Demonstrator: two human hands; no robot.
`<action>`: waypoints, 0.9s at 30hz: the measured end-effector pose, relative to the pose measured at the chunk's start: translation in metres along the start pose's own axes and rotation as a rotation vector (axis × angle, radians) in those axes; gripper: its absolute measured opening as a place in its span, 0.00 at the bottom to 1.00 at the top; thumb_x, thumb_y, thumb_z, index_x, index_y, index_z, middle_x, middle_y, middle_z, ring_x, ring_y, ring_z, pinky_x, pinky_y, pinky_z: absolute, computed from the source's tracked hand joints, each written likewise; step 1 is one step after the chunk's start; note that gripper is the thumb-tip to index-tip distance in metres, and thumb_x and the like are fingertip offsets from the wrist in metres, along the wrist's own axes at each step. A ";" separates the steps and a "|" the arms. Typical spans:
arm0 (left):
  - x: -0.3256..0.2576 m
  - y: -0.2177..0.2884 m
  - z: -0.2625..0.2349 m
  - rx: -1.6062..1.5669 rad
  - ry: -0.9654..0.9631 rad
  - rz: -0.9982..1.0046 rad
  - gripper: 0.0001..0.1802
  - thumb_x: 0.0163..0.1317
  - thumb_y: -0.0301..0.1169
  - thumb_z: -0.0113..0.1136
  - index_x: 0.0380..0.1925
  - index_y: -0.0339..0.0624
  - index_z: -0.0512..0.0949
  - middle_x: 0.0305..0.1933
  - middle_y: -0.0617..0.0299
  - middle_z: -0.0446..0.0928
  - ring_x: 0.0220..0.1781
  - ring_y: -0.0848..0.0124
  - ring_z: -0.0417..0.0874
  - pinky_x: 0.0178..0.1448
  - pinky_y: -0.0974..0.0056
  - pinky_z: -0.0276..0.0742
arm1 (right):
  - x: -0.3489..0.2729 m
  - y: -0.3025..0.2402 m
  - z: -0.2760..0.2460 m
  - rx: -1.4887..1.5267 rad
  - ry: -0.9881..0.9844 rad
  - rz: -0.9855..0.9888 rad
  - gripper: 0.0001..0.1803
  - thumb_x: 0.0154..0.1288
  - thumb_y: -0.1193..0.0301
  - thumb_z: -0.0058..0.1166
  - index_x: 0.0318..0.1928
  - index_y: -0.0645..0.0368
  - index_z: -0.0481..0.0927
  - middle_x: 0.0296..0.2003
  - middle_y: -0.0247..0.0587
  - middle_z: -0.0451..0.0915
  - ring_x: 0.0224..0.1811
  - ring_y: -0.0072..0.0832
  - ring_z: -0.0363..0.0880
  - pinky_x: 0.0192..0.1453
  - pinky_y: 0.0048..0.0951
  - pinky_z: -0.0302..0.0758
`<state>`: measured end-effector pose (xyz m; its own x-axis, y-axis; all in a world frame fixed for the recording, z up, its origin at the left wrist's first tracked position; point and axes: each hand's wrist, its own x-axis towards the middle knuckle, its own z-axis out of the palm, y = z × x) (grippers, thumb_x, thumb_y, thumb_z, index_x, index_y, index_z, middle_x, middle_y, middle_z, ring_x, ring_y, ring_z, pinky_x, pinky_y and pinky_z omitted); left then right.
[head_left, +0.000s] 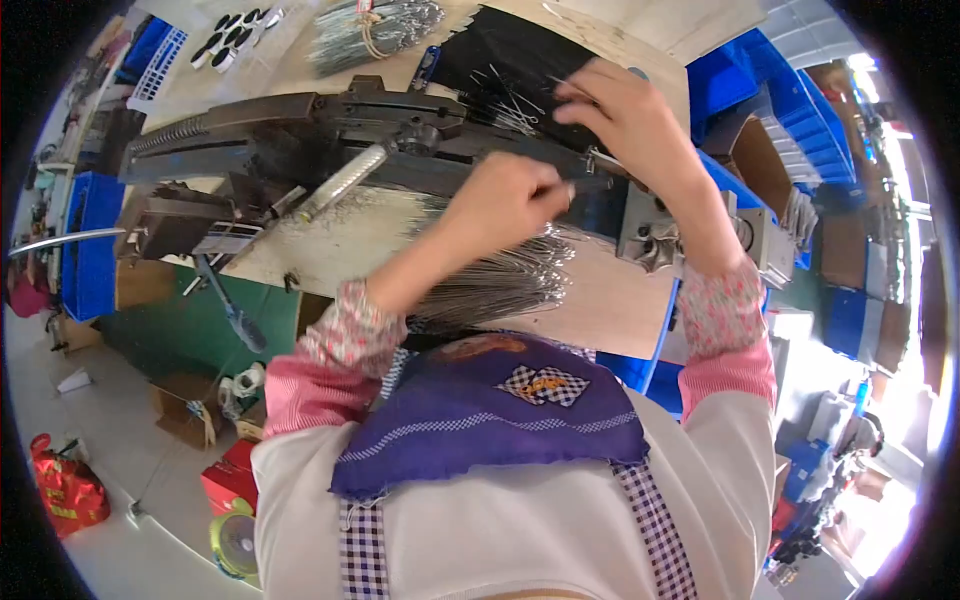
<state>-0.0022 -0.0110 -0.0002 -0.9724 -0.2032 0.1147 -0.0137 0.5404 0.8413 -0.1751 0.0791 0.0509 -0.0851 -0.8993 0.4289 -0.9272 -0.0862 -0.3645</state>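
L hand (500, 205) grip closed on wire bundle (490, 285) — R hand (625, 115) pinching wire at machine (330, 140).

- Left hand (500, 200) is curled into a loose fist, knuckles up, with thumb and fingertips pinched together at its right side.
- Left forearm runs up from the lower left, with a floral cuff over a pink sleeve at the wrist.
- Right hand (620, 110) sits higher and further out, fingers bent and pointing left, back of the hand facing up.
- Right forearm comes nearly straight up from the lower right, same floral cuff.
- The two hands are close together but not touching.
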 end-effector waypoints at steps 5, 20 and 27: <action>0.028 -0.007 -0.017 0.020 -0.068 -0.094 0.11 0.56 0.34 0.60 0.31 0.38 0.84 0.29 0.45 0.80 0.32 0.49 0.82 0.38 0.56 0.77 | -0.035 -0.018 -0.011 0.054 -0.084 0.062 0.10 0.53 0.72 0.61 0.36 0.62 0.77 0.31 0.44 0.75 0.37 0.43 0.77 0.40 0.37 0.75; -0.085 0.002 -0.014 -0.632 0.579 -0.261 0.23 0.74 0.42 0.45 0.29 0.35 0.79 0.23 0.60 0.76 0.18 0.75 0.72 0.22 0.71 0.68 | 0.017 -0.022 0.066 0.189 0.053 -0.033 0.10 0.59 0.71 0.62 0.37 0.65 0.81 0.33 0.45 0.82 0.33 0.41 0.81 0.39 0.31 0.77; -0.064 0.010 -0.069 -2.073 0.102 -0.293 0.28 0.69 0.55 0.44 0.37 0.37 0.76 0.16 0.66 0.65 0.10 0.78 0.56 0.11 0.73 0.50 | 0.017 -0.021 0.063 0.135 0.010 -0.018 0.10 0.57 0.70 0.62 0.34 0.66 0.81 0.31 0.45 0.81 0.34 0.43 0.81 0.41 0.34 0.78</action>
<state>0.0760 -0.0495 0.0373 -0.9763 -0.1660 -0.1387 0.1613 -0.9859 0.0444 -0.1339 0.0385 0.0141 -0.0736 -0.8928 0.4443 -0.8713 -0.1592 -0.4642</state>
